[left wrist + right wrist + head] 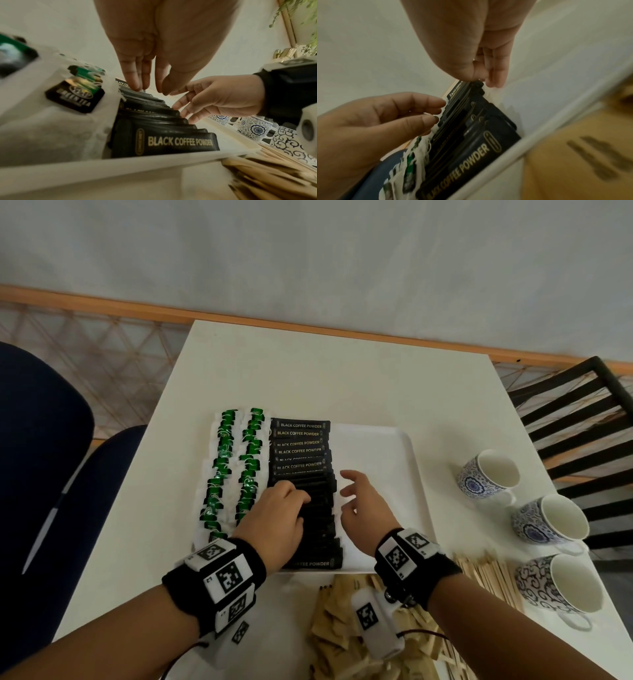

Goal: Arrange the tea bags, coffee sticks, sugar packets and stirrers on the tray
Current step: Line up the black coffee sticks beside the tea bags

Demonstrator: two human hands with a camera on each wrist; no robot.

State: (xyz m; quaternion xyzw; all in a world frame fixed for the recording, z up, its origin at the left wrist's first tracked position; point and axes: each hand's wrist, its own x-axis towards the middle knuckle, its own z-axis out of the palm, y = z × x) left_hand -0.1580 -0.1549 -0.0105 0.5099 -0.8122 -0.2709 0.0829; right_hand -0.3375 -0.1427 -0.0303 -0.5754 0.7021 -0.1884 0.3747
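Head view: we are seeing a white tray (409,474) lying on a white table (308,364), with two rows of green tea bags (236,470) along its left side and a column of black coffee sticks (303,453) beside them. The left hand (277,518) is resting on that column, its straight fingers (135,81) lying close together and touching the stick tops. The right hand (363,508) is hovering just right of the sticks, its fingers (185,106) spreading loosely and gripping nothing. Right of those fingers the tray floor is lying bare out to its raised rim. Behind both wrists, off the tray's near edge, brown sugar packets (339,621) and wooden stirrers (486,573) are lying heaped. Three patterned cups (544,525) are standing well right of the right fingers.
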